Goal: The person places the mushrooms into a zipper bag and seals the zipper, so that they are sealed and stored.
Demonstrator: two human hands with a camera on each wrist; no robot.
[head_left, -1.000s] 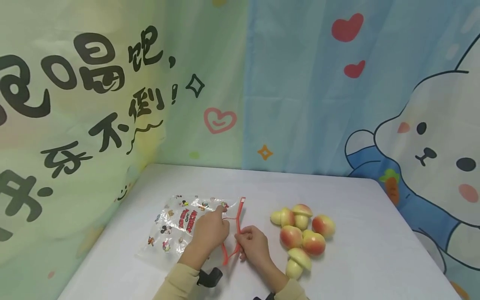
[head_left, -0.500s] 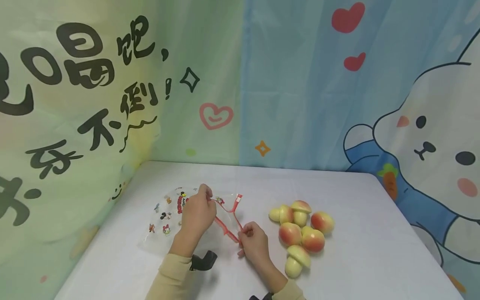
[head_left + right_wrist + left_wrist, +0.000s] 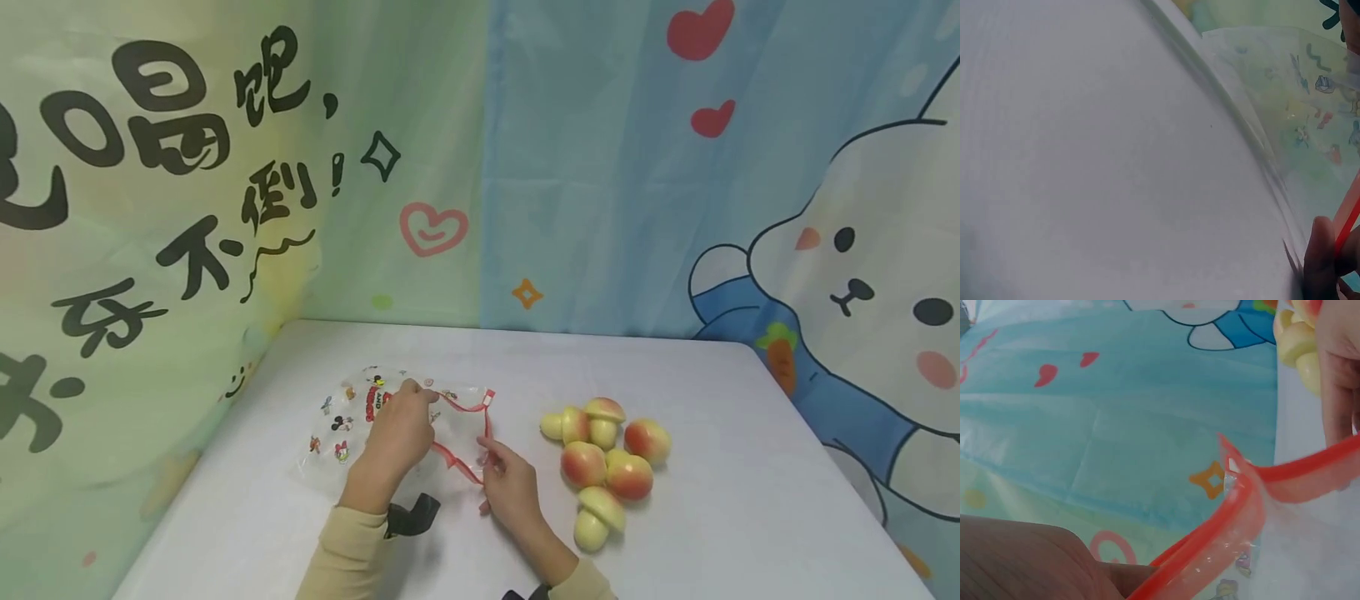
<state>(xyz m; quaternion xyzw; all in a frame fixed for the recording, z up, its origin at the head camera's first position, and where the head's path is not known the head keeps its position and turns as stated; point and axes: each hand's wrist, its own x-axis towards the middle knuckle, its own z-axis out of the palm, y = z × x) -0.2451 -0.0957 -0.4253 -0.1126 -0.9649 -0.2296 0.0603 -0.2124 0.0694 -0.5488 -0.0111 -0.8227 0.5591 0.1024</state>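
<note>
Fingers of the left hand (image 3: 399,432) and right hand (image 3: 513,485) are pinching the red rim (image 3: 1210,540) of the clear bag (image 3: 337,437), lower centre of the head frame, apparently spreading its mouth, the next move likely calling for a steady, wider opening.

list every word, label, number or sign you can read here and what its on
"喝饱," in black on the backdrop
"不倒!" below it; characters further left are cut off or too stylised to be sure
"AND", sideways on the plastic bag; the red words beside it are too small or hidden by the left hand
</note>
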